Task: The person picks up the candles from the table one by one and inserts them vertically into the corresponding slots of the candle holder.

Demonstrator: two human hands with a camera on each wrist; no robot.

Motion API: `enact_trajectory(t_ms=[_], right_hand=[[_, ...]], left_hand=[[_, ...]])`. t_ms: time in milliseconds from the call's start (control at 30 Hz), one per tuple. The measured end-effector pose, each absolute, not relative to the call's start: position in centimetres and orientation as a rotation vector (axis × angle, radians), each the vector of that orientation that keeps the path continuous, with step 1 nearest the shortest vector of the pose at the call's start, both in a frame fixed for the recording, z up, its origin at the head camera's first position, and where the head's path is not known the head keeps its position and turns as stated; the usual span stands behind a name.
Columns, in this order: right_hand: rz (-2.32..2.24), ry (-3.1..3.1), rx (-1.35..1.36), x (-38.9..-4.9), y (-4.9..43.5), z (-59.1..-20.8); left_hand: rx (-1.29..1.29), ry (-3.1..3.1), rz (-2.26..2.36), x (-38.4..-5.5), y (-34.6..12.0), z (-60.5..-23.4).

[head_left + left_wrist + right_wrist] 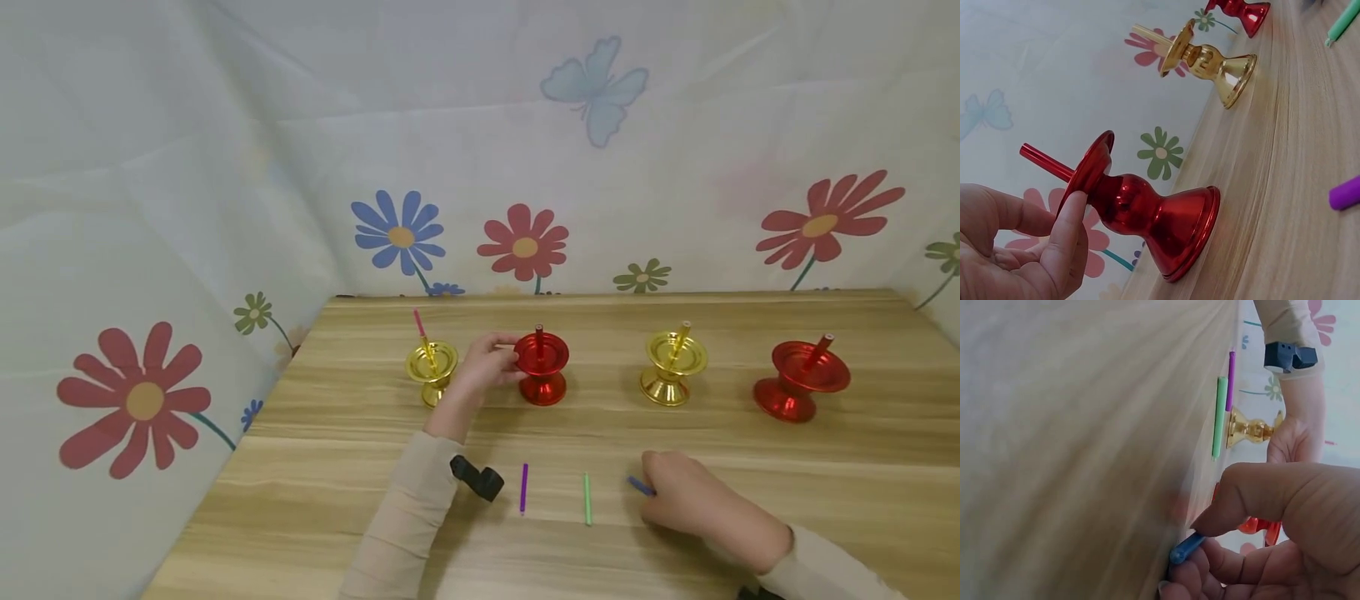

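My left hand [487, 367] pinches the dish rim of a red metallic candle holder [543, 385], which stands upright on the table; its centre tube holds no candle. Thumb and fingers meet at that rim in the left wrist view. Low over the wood at the right, my right hand [686, 496] pinches a thin blue candle [1186, 547] between thumb and fingers. Part of the blue candle is hidden by the hand. A purple candle [524, 489] and a light green candle [588, 499] lie on the table between the two hands.
At the left, a gold candle holder [436, 392] bears a pink candle [419, 323]. Another gold holder [666, 388] and a second red holder [785, 400] stand to the right. Behind the wooden table [300, 500] hangs a flowered white cloth [450, 125].
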State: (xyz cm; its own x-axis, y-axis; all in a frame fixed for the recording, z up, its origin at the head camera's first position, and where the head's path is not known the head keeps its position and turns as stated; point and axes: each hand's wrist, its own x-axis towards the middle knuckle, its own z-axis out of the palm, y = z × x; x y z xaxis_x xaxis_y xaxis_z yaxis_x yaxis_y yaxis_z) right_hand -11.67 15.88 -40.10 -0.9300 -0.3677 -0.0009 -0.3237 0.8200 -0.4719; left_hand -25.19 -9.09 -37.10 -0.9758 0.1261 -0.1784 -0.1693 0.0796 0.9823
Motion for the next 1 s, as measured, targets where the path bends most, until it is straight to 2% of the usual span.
enact_trajectory(t_ms=[367,1000], right_hand=[[-0.910,2.939,-0.502,-12.3,15.7,-38.8],[-1.203,3.107,-0.716,-14.8,12.9,-35.1]], left_hand=[[-0.043,2.125,1.985,-25.0,-9.1,-36.9],[-0.036,2.119,1.999,-25.3,-9.1,-37.5]])
